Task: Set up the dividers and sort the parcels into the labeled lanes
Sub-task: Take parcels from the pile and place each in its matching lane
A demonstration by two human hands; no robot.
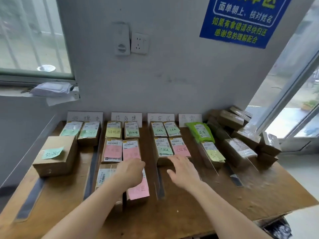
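Cardboard parcels with coloured sticky notes lie in lanes on a wooden table, split by clear upright dividers. White lane labels lean on the wall behind. My left hand rests with curled fingers on a parcel with a pink note in the second lane. My right hand is flat, fingers straight, touching the front of a pink-noted parcel in the third lane. A green mailer bag sits in the fourth lane.
A heap of unsorted brown boxes is stacked at the table's right rear by an open window. A big box with a green note sits front left. A white package lies on the left sill.
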